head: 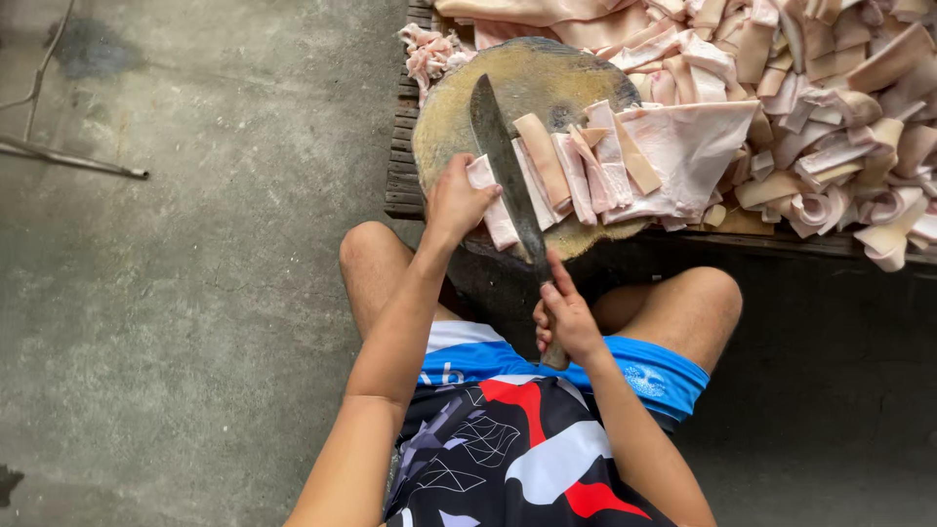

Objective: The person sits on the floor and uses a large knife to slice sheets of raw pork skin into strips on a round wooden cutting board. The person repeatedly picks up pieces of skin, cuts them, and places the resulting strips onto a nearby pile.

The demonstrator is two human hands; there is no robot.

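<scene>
A round wooden chopping block (532, 83) sits at the edge of a low slatted table (402, 166), and everything here is placed against it. Across the block's middle lies a long dark knife (503, 161), its blade running from the far side toward the person's knees. The right hand (566, 320) grips the handle just off the near edge of the block, fingers curled tight around it, thumb stretched up along the spine. The left hand (457, 200) rests on the near left part of the block, its fingers pressed down on a pale strip of pork skin (493, 210) right beside the blade.

More cut strips (576, 176) fan out on the block to the right of the knife, and a wide uncut sheet (688, 146) hangs over the right rim. Beyond the block on that side a big heap of skin pieces (830, 107) covers the table.

The skin looks soft, floppy and greasy, likely to slide under the blade, so it is best pinned flat close to the cut. The knife looks heavy and stiff.

The handle is mostly hidden inside the fist, the left fingertips are hidden behind the hand, and the heap is cut off by the frame.
</scene>
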